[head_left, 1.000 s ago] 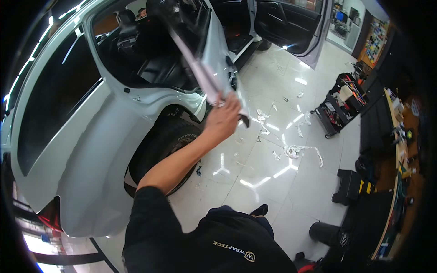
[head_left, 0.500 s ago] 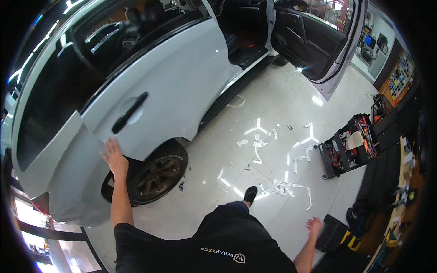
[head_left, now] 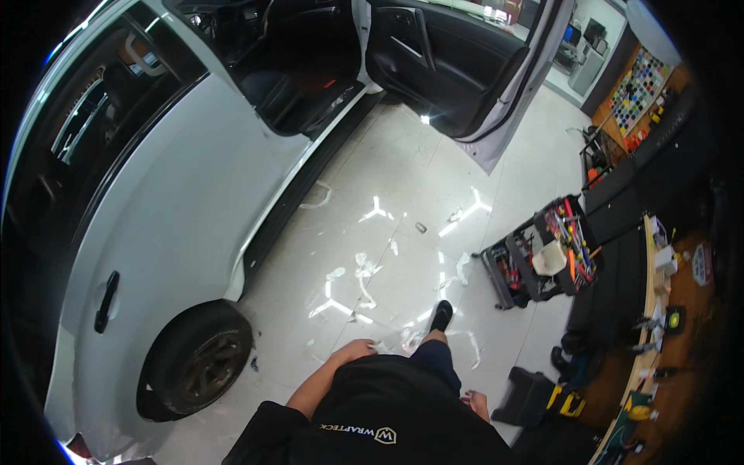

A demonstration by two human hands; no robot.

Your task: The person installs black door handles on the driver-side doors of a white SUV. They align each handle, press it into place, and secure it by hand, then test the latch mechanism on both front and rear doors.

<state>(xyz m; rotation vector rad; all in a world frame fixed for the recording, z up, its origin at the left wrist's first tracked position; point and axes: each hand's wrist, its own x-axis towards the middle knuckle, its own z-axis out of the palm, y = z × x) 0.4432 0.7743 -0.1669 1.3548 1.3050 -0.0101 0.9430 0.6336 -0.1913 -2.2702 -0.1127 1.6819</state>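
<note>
Away from the car, my left hand hangs in front of my black shirt. Its fingers look loosely stretched, with nothing visible in them, though the shirt hides part of the hand. My right hand hangs low at my right side, fingers slightly bent and apart, holding nothing I can see. On the left stands a pale grey-white car with a black door handle. Its rear wheel is the part nearest my left hand. Ahead, the front door stands wide open, showing a black inner panel.
White scraps of peeled film lie scattered over the glossy tiled floor. A black tool cart full of hand tools stands at right. Behind it runs a wooden workbench. A black case sits near my right hand.
My left hand has come off the car's rear panel and dropped in front of my body. My right hand has drawn closer to my side. The view has shifted forward and right along the car.
</note>
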